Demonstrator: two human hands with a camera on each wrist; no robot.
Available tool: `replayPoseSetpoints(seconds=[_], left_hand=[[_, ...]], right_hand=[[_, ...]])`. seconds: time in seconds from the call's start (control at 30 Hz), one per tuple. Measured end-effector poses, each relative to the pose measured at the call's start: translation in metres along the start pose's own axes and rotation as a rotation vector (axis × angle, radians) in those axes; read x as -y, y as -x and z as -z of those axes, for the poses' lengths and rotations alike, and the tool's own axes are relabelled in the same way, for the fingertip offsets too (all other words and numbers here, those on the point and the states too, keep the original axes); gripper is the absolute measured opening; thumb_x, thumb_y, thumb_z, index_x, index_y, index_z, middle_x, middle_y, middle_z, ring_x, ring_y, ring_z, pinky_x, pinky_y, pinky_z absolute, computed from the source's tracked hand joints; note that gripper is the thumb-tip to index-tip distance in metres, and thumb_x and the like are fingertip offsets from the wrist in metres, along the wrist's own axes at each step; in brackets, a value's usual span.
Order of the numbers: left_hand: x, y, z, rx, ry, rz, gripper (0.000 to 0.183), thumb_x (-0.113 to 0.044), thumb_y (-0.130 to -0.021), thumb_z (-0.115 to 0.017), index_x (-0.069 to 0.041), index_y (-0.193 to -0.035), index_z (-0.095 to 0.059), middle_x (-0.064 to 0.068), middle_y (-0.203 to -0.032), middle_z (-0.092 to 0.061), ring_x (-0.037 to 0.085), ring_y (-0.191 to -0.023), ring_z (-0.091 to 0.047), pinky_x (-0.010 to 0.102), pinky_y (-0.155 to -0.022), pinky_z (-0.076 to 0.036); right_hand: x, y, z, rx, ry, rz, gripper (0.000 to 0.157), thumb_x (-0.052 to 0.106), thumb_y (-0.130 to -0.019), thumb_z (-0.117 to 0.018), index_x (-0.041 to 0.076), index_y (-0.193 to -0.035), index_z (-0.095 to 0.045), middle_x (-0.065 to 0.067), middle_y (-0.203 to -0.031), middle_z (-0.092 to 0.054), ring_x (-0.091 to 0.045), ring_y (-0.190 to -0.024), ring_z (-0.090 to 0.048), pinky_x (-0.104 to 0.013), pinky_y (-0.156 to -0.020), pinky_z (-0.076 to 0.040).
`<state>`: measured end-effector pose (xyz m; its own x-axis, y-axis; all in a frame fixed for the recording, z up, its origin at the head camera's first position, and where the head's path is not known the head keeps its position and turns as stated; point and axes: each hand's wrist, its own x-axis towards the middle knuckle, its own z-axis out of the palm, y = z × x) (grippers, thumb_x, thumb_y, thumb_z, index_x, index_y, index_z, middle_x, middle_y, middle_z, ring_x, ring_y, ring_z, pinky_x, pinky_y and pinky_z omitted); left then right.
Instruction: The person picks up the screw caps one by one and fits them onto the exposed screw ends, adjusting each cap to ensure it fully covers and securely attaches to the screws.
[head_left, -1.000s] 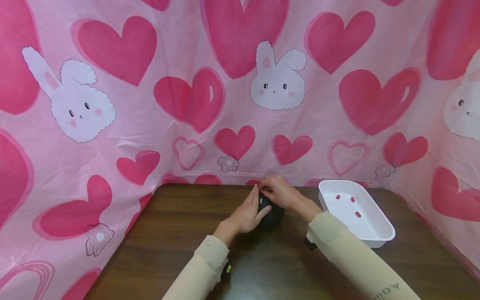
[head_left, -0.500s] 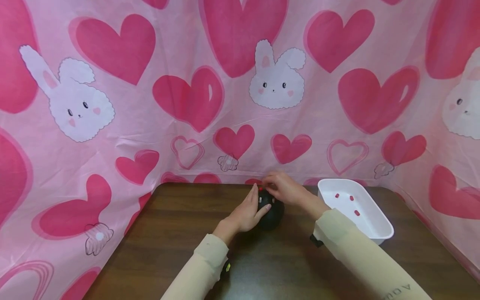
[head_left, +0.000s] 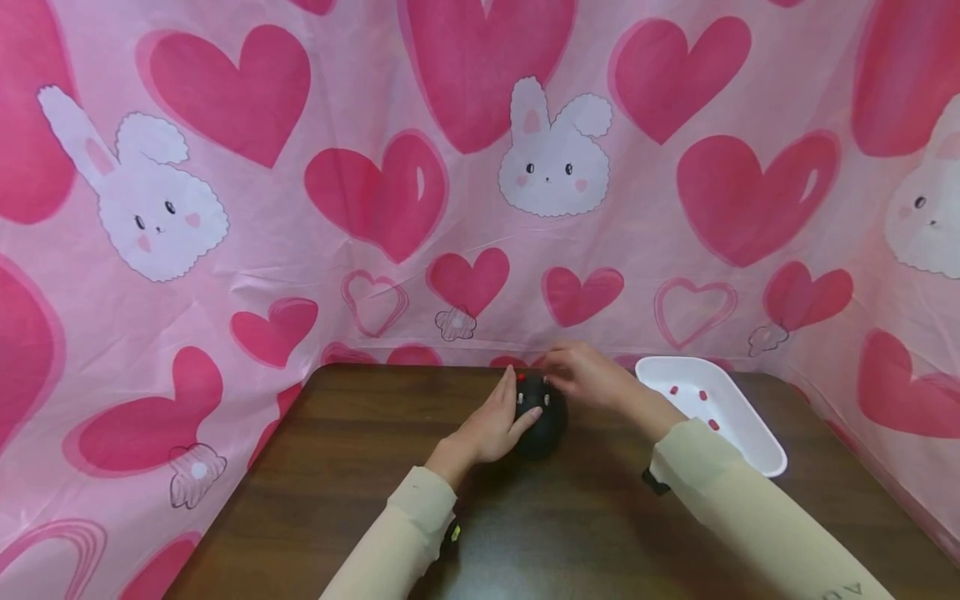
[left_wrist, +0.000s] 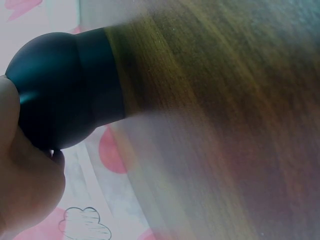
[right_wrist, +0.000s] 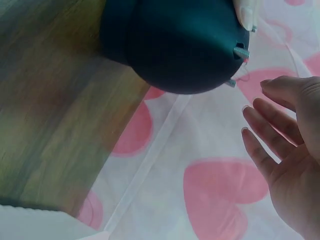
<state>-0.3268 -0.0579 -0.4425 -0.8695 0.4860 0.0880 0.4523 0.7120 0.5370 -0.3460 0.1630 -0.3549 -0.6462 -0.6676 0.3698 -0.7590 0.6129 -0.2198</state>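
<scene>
A black, rounded object (head_left: 547, 429) with a narrower collar below stands on the table. Metal screws (right_wrist: 241, 52) stick out of its domed top, and a small red piece (head_left: 521, 377) sits among them. My left hand (head_left: 489, 423) grips the black object from the left, with the thumb across its near side. Just right of the top is my right hand (head_left: 588, 377). In the right wrist view its fingers are loosely bent, hold nothing and lie apart from the object. A thin strand hangs near one screw; what it belongs to cannot be told.
On the right of the brown wooden table (head_left: 360, 467) stands a white tray (head_left: 738, 425), partly hidden by the right sleeve. Several small red pieces (head_left: 702, 396) appear inside it. A pink cloth (head_left: 375, 100) with hearts and rabbits hangs behind the table's far edge.
The right hand has drawn back rightward from the top of the black object, uncovering the red piece and more screws. My left hand keeps its grip, nearly still.
</scene>
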Motion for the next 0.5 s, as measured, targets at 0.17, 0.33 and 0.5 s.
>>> replayPoseSetpoints(seconds=[0.17,0.33,0.5], left_hand=[[-0.002,0.002,0.001,-0.005,0.014,0.005,0.095,-0.065,-0.103,-0.038,-0.008,-0.164,0.007,0.009,-0.173,0.001,0.026,-0.159,-0.009,0.044,-0.125,-0.02],[-0.004,0.003,0.002,0.005,0.025,0.024,0.096,-0.067,-0.102,-0.038,-0.011,-0.164,0.008,0.006,-0.173,0.002,0.024,-0.159,-0.008,0.044,-0.125,-0.02],[-0.003,0.003,0.003,0.006,0.029,0.035,0.096,-0.067,-0.101,-0.04,-0.013,-0.165,0.007,0.005,-0.173,0.001,0.024,-0.159,-0.008,0.044,-0.125,-0.02]], right_hand=[[-0.004,0.007,0.007,-0.021,0.002,-0.001,0.023,0.006,-0.086,-0.081,0.007,-0.109,-0.078,-0.008,-0.105,-0.074,-0.024,-0.097,-0.069,-0.044,-0.09,-0.06],[-0.01,0.015,0.015,-0.06,0.046,-0.017,0.017,0.005,-0.086,-0.081,0.006,-0.103,-0.076,-0.009,-0.099,-0.073,-0.027,-0.093,-0.07,-0.044,-0.088,-0.06],[-0.015,0.021,0.021,-0.062,0.05,-0.054,0.016,0.006,-0.085,-0.081,0.007,-0.101,-0.076,-0.008,-0.099,-0.071,-0.026,-0.094,-0.07,-0.044,-0.088,-0.06]])
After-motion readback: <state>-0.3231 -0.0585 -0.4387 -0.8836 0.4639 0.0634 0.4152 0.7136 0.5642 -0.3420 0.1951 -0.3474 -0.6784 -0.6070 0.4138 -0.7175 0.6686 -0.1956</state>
